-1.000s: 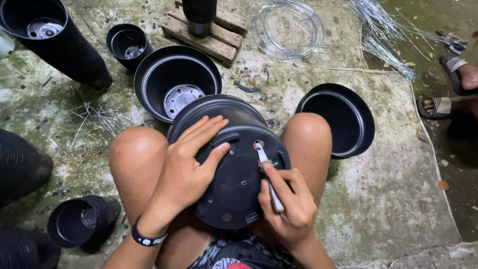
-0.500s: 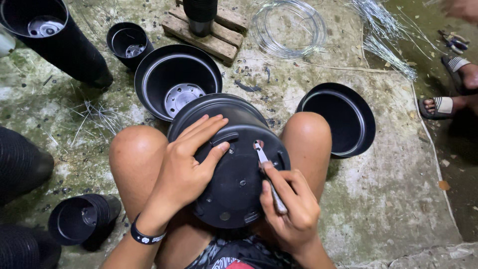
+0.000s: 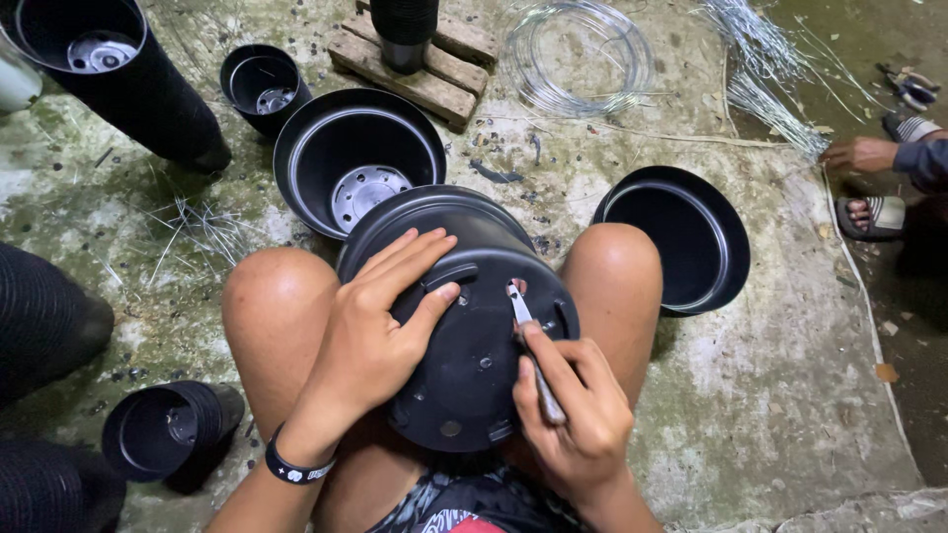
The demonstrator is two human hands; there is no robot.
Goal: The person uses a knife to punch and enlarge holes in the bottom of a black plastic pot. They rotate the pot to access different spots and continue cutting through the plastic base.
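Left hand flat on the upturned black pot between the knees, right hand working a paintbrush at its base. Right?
Not quite. The head view shows the right hand holding a small knife, not a paintbrush, its blade at a hole in the base. The rest holds: left hand flat on the upturned black pot between the knees.

We see a black pot (image 3: 464,326) upturned between the knees; the left hand (image 3: 380,331) lies spread on its base, steadying it; the right hand (image 3: 573,415) grips a knife (image 3: 528,345), blade tip at a hole near the base's edge; a coil of wire (image 3: 578,59) lies beyond; another person's hand (image 3: 859,155) reaches in at right.
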